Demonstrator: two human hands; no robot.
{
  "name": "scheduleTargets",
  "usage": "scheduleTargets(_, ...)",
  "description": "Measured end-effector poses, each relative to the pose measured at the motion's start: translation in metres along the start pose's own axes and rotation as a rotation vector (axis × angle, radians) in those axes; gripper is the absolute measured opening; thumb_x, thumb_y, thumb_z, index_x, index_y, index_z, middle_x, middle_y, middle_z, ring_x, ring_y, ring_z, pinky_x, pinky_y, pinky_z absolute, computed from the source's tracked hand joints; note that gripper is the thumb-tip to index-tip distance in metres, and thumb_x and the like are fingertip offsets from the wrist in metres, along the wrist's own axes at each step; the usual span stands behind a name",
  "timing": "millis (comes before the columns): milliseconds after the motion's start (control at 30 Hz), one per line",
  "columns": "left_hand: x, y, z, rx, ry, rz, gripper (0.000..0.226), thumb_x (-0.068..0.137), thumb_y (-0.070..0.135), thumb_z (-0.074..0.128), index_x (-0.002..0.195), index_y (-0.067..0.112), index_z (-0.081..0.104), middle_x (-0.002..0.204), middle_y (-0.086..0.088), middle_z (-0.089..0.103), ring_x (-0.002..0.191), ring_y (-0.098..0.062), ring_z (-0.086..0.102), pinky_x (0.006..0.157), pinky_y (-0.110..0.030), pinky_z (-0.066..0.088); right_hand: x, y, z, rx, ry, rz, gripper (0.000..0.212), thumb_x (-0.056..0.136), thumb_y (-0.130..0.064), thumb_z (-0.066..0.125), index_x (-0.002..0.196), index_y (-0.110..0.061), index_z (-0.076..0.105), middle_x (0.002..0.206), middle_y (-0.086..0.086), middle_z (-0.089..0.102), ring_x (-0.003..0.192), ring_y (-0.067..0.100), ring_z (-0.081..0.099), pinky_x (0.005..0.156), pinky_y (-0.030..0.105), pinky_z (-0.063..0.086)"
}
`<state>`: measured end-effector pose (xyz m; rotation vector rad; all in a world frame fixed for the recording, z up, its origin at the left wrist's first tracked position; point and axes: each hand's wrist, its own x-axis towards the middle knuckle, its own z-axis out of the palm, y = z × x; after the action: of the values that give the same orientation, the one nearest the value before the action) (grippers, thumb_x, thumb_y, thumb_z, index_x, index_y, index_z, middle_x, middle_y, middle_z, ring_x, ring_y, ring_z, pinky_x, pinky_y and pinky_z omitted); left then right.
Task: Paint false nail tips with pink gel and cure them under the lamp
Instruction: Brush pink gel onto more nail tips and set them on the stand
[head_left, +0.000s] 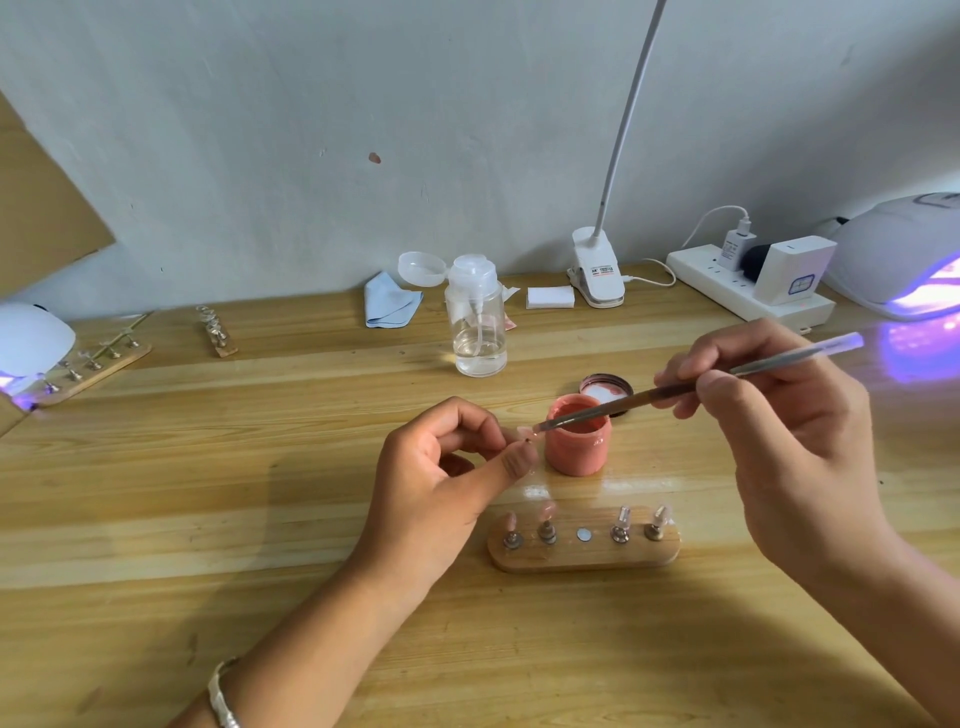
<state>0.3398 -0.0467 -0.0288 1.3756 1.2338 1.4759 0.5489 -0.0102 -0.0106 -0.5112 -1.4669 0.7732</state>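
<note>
My left hand (447, 467) pinches a small peg with a false nail tip (524, 431) between thumb and fingers. My right hand (779, 415) grips a thin brush (675, 389), and its bristle end touches that tip. Just behind stands the open pink gel jar (576, 441), with its lid (608, 389) lying beyond it. In front lies a wooden holder (584, 553) with several pegged tips: the left two look pink, the right two clear, and the middle magnet is bare. A lit curing lamp (904, 254) glows violet at the far right.
A clear pump bottle (478, 322) stands mid-table, with a blue cloth (389, 301) and white pads (550, 297) behind. A clip lamp (597, 280) and power strip (748, 291) line the wall. A second lit lamp (31, 343) and two more holders (93, 369) sit left.
</note>
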Motion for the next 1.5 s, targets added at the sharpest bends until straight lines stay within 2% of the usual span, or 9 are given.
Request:
scheduleTargets(167, 0.0011, -0.0004, -0.0003, -0.009, -0.004, 0.008, 0.024, 0.066, 0.028, 0.086, 0.068, 0.022, 0.063, 0.080, -0.004, 0.074, 0.067, -0.010, 0.061, 0.067, -0.039, 0.044, -0.0023, -0.0003, 0.0003, -0.057, -0.035, 0.000, 0.009, 0.089, -0.015, 0.055, 0.088, -0.018, 0.063, 0.084, -0.012, 0.071, 0.081, 0.008, 0.067, 0.075, 0.019, 0.051)
scheduleTargets(300, 0.0014, -0.0035, -0.0005, -0.018, 0.020, 0.020, 0.024, 0.066, 0.029, 0.086, 0.068, 0.023, 0.063, 0.083, -0.011, 0.074, 0.091, -0.044, 0.067, 0.075, -0.040, 0.048, 0.0003, 0.0007, -0.0010, -0.092, 0.036, 0.011, 0.011, 0.081, -0.016, 0.054, 0.078, -0.022, 0.063, 0.077, -0.010, 0.070, 0.077, 0.007, 0.067, 0.073, 0.019, 0.050)
scheduleTargets(433, 0.0020, -0.0034, -0.0004, -0.031, 0.020, 0.021, 0.024, 0.065, 0.030, 0.086, 0.068, 0.022, 0.063, 0.082, -0.007, 0.075, 0.087, -0.030, 0.071, 0.071, -0.026, 0.051, 0.0019, 0.0013, -0.0019, -0.073, 0.071, 0.010, 0.010, 0.079, -0.015, 0.054, 0.078, -0.019, 0.062, 0.074, -0.009, 0.069, 0.074, 0.006, 0.067, 0.072, 0.017, 0.050)
scheduleTargets(567, 0.0024, -0.0035, -0.0005, -0.030, 0.022, 0.017, 0.024, 0.067, 0.028, 0.086, 0.069, 0.023, 0.063, 0.085, -0.015, 0.074, 0.094, -0.045, 0.065, 0.075, -0.037, 0.048, 0.0003, 0.0011, -0.0015, -0.069, 0.046, 0.001, 0.011, 0.081, -0.014, 0.054, 0.078, -0.021, 0.062, 0.076, -0.008, 0.068, 0.076, 0.010, 0.067, 0.073, 0.020, 0.050)
scheduleTargets(800, 0.0023, 0.0000, 0.0011, -0.024, 0.006, 0.014, 0.025, 0.064, 0.030, 0.086, 0.078, 0.023, 0.067, 0.087, -0.012, 0.075, 0.077, -0.017, 0.069, 0.067, -0.024, 0.049, 0.0005, -0.0005, -0.0010, -0.038, 0.041, -0.003, 0.009, 0.086, -0.014, 0.054, 0.084, -0.018, 0.061, 0.078, -0.010, 0.070, 0.076, 0.010, 0.067, 0.073, 0.020, 0.051)
scheduleTargets(933, 0.0020, -0.0003, 0.0014, -0.014, 0.003, 0.011, 0.026, 0.064, 0.027, 0.086, 0.079, 0.019, 0.067, 0.085, -0.011, 0.075, 0.078, -0.024, 0.069, 0.068, -0.030, 0.047, -0.0011, -0.0003, 0.0007, -0.050, -0.006, 0.012, 0.007, 0.088, -0.016, 0.055, 0.088, -0.016, 0.063, 0.083, -0.010, 0.072, 0.077, 0.009, 0.068, 0.074, 0.018, 0.050)
scheduleTargets(1067, 0.0020, -0.0006, 0.0011, -0.002, 0.000, 0.015, 0.027, 0.063, 0.030, 0.086, 0.078, 0.019, 0.067, 0.086, -0.010, 0.075, 0.069, -0.009, 0.064, 0.063, -0.021, 0.047, 0.0001, 0.0005, 0.0002, -0.072, 0.022, 0.019, 0.008, 0.084, -0.016, 0.055, 0.082, -0.017, 0.063, 0.077, -0.012, 0.070, 0.075, 0.006, 0.067, 0.072, 0.016, 0.049)
scheduleTargets(1200, 0.0018, -0.0018, 0.0011, 0.004, 0.010, 0.020, 0.024, 0.064, 0.030, 0.086, 0.077, 0.022, 0.067, 0.089, -0.012, 0.076, 0.084, -0.029, 0.070, 0.072, -0.038, 0.050, 0.0033, 0.0004, -0.0016, -0.053, 0.090, 0.020, 0.010, 0.079, -0.015, 0.054, 0.079, -0.019, 0.062, 0.072, -0.010, 0.068, 0.070, 0.006, 0.066, 0.069, 0.017, 0.049)
scheduleTargets(1500, 0.0009, -0.0010, 0.0013, -0.011, -0.009, 0.007, 0.024, 0.064, 0.026, 0.085, 0.077, 0.017, 0.068, 0.081, -0.008, 0.074, 0.063, -0.006, 0.059, 0.065, -0.041, 0.045, -0.0012, 0.0000, 0.0011, -0.058, -0.015, 0.021, 0.008, 0.088, -0.015, 0.055, 0.088, -0.012, 0.063, 0.081, -0.009, 0.071, 0.077, 0.008, 0.068, 0.073, 0.016, 0.050)
